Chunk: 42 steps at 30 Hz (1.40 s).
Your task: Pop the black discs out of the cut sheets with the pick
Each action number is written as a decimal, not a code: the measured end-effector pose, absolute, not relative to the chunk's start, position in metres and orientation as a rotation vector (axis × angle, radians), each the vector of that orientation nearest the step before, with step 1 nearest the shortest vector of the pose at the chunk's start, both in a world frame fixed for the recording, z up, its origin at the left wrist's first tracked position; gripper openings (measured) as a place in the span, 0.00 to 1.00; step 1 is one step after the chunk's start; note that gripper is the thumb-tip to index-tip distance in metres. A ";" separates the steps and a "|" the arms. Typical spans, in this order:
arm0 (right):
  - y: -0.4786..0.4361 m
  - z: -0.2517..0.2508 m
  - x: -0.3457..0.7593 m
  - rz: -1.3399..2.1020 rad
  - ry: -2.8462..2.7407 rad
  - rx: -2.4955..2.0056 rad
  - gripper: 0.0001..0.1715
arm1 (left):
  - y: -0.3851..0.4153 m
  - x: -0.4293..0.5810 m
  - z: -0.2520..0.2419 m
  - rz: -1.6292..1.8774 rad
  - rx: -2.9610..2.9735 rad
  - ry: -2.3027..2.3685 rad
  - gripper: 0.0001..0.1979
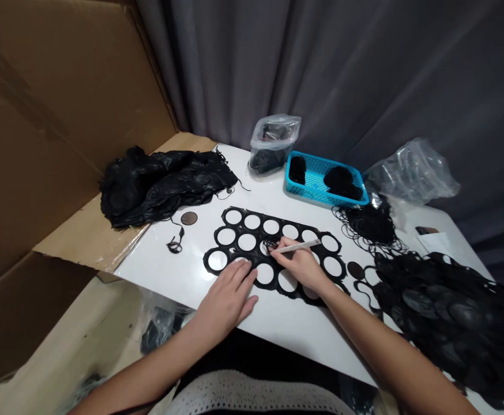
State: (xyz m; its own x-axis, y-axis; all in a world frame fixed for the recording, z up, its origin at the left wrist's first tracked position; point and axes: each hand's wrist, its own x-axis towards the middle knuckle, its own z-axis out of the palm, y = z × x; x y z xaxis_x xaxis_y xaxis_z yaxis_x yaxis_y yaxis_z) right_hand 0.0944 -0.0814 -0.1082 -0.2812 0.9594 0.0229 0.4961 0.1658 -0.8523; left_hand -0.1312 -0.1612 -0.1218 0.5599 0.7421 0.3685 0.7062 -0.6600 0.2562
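Black, flexible sheet material (257, 257), perforated with rows of round holes, lay flat on the white table (269, 325) directly in front of the operator. The right hand (301, 268) gripped a slender white pen-like tool (301, 246) between thumb and fingers, with its working end directed at a small bunch of thin black strands (271, 242) near the middle of the sheet. The left hand (230, 294) was open and palm down, its fingertips resting on the near edge of the sheet and its thumb spread to the side. The step in hand was judged to be fine work with the tool at one hole; whether the tip touched the strands could not be determined. The next move appeared to call for a steady sheet under the left hand and a controlled tip that kept the strands clear of the neighbouring holes. A blue basket (290, 187) holding black bundles (341, 180) stood beyond the sheet, beside a clear bag (274, 141) with dark contents. Loose black loops (371, 225) and a large black heap (451, 311) occupied the right side; the heap lay close to the right forearm and could have obstructed its travel. Another black heap (161, 184) lay at the left, with a dark disc (189, 218) and a curled scrap (175, 246) nearby.
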 end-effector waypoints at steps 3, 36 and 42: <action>-0.084 -0.111 0.092 0.946 -1.942 -1.343 0.15 | -0.147 -0.118 -0.128 0.697 2.717 1.275 0.24; -0.053 -0.110 0.174 0.635 -1.537 -1.716 0.18 | -0.145 -0.120 -0.131 0.722 2.762 1.260 0.20; -0.102 -0.102 0.128 0.971 -1.622 -1.504 0.17 | -0.175 -0.124 -0.125 0.712 2.750 1.281 0.17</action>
